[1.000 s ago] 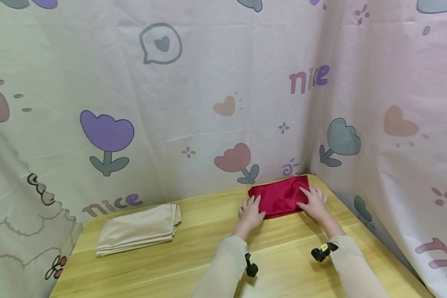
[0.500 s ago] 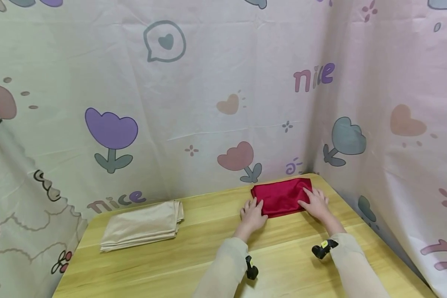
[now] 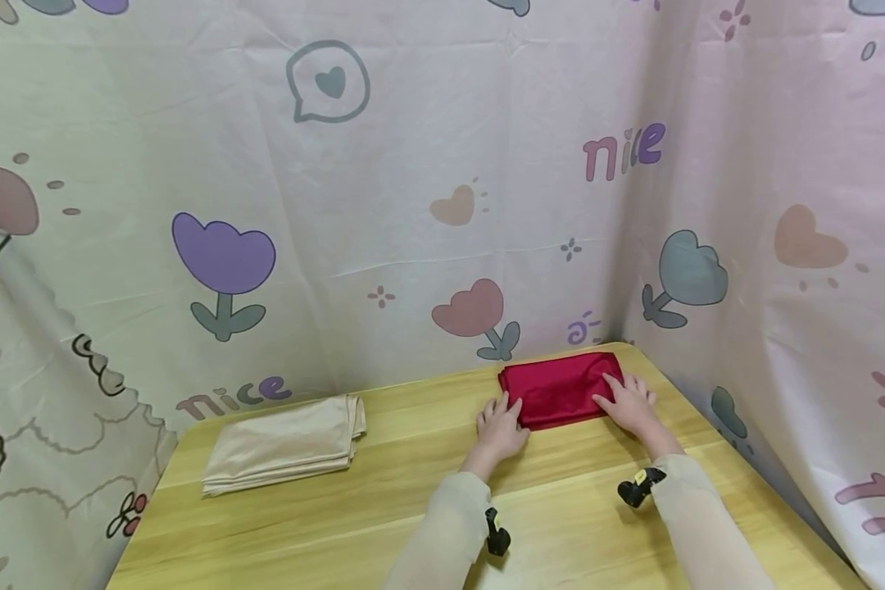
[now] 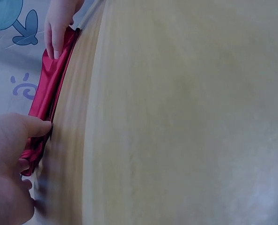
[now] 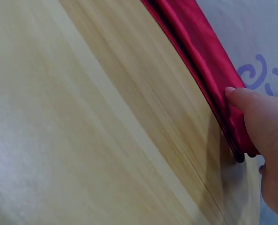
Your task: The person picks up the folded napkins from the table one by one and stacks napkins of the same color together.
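Note:
A folded red satin cloth (image 3: 560,392) lies along the back right of the wooden table. My left hand (image 3: 500,426) rests at its near left corner, fingers spread along the left end. In the left wrist view its thumb (image 4: 38,126) lies over the cloth's near edge. On the right end of the cloth sits my right hand (image 3: 633,406), fingers loosely spread. The right wrist view shows the right thumb (image 5: 237,93) on the upper face, with the other fingers mostly hidden. Farther left, a folded cream cloth (image 3: 288,447) lies apart from both hands.
The wooden table (image 3: 324,533) ends at a printed curtain (image 3: 383,188) hanging close behind it and along the right side. Both sleeves carry small black wrist devices, one by the left cuff (image 3: 472,492) and one by the right cuff (image 3: 678,479).
The far right corner of the red cloth has settled slightly lower and nearer. Both hands keep nearly the same hold at its ends. The head view has shifted a little.

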Demonstrator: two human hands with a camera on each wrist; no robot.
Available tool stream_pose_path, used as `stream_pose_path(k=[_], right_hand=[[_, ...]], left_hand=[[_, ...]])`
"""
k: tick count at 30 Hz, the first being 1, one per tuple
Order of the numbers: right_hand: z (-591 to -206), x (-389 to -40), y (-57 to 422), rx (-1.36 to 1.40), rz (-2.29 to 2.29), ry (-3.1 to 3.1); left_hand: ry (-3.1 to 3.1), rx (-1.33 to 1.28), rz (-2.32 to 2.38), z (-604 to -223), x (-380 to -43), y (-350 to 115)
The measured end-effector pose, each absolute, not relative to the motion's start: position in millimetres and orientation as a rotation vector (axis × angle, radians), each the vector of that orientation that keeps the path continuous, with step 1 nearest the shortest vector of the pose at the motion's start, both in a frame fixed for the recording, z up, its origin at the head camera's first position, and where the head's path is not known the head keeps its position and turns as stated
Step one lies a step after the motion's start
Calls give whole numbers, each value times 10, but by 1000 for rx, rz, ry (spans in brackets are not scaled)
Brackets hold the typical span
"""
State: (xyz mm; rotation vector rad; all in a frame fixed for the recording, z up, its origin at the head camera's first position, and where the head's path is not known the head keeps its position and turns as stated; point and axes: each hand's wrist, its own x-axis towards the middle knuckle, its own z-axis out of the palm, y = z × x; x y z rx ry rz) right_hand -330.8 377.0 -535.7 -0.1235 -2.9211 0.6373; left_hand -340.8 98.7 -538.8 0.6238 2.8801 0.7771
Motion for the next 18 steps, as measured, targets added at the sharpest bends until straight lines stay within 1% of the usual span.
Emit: stream_pose_path(k=[11,18], right_hand=[[-5378,-3315,3842,-211,565,-2946],[-5369,-3207,3920,-245,590,-2959]], left_hand=[[2877,691,859,-5413,-3399,908],[2871,703,868,-5426,-3376,841]])
